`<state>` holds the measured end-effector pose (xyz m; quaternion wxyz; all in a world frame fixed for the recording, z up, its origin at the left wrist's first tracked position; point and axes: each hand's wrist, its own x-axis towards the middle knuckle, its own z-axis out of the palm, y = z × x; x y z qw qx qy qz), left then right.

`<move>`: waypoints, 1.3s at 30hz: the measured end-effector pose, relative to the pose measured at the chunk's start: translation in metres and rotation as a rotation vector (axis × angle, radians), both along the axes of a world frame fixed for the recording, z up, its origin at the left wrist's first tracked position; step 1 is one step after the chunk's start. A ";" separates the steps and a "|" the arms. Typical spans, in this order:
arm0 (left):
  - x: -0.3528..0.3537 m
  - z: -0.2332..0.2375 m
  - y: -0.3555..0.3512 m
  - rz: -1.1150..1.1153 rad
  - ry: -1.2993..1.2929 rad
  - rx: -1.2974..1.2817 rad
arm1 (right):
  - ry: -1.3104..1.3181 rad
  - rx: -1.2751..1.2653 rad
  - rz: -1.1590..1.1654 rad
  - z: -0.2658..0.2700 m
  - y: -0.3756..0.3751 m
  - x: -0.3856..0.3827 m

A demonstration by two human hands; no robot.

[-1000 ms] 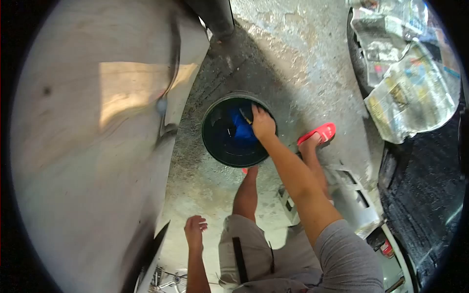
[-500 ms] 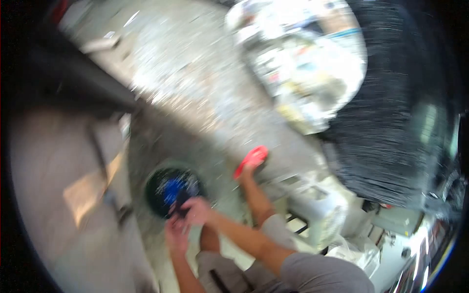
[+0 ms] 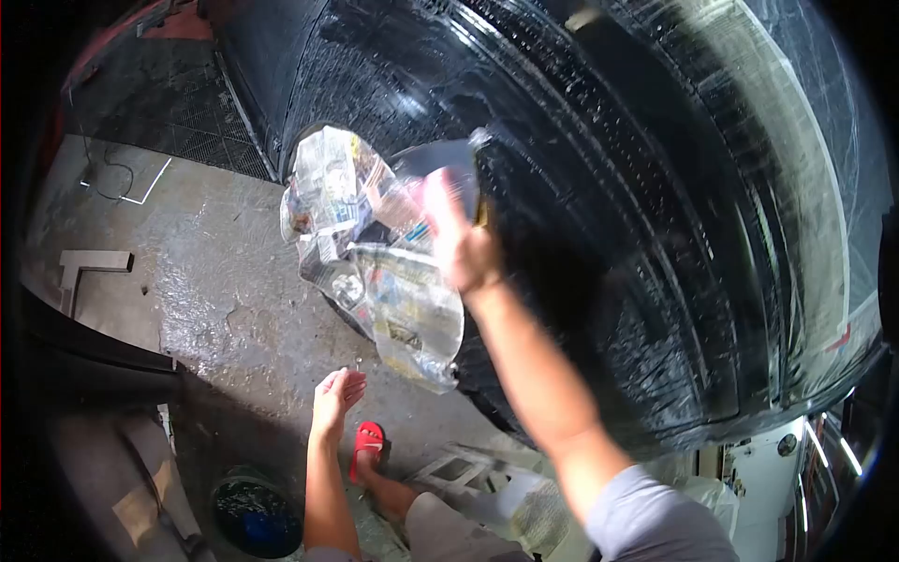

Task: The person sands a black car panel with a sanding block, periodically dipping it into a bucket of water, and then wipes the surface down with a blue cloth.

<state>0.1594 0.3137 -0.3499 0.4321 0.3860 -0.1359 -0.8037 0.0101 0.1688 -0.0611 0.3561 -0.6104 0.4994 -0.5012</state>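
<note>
My right hand reaches out to the wet black car body, beside the newspaper-covered wheel. Its fingers are smeared by motion and lie over a flat grey patch at the wheel's upper edge. Whatever may be under those fingers is hidden. Lower down, my left hand hovers above the floor with its fingers loosely bent and nothing visible in them. Water drops show just above that hand.
A dark bucket with water and something blue inside stands at lower left. My foot in a red sandal is on the wet concrete floor. A whitish plastic stool stands close to my legs. A dark floor grating lies at upper left.
My hands have parted from over the bucket, where they held a dark piece. The right hand has gone up to the car body, the left toward the wheel. My view has turned toward the car.
</note>
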 end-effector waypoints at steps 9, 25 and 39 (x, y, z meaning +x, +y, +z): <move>-0.048 -0.088 0.035 0.186 0.275 0.379 | 2.118 -0.176 -0.138 0.082 0.141 -0.190; 0.125 -0.188 0.043 0.252 -0.174 0.610 | 2.100 -0.249 -0.231 0.083 -0.067 -0.063; 0.154 -0.175 0.043 -0.145 -0.452 0.430 | 2.209 -0.685 -0.182 0.087 -0.245 -0.005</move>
